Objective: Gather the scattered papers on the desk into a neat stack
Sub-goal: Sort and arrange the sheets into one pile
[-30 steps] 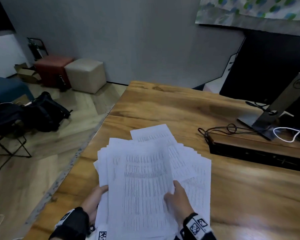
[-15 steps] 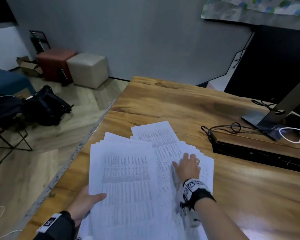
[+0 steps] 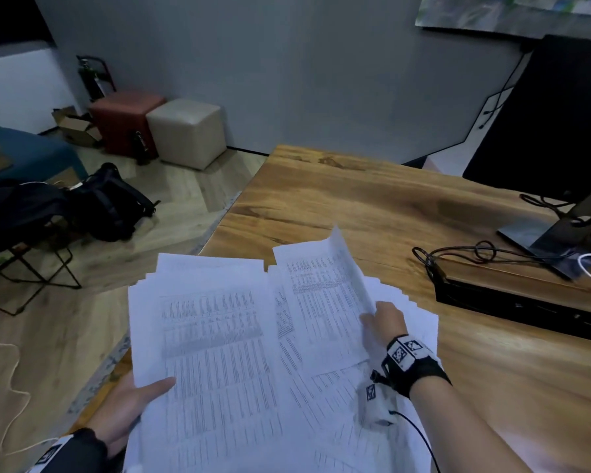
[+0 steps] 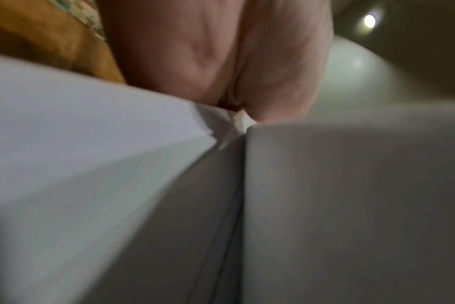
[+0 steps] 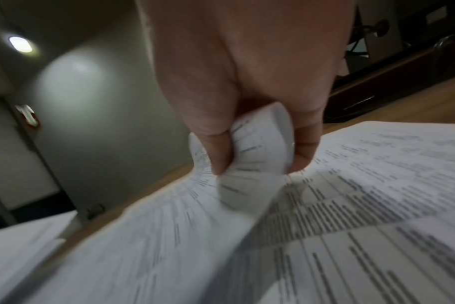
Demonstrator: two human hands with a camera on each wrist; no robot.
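Two hands work one fanned pile of papers on the bench. The left hand grips the bundle's edge; the right hand pinches one sheet, lifting its edge.

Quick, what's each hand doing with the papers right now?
Left hand: grips the stack, thumb on top.
Right hand: its fingers pinch a sheet's lifted edge.
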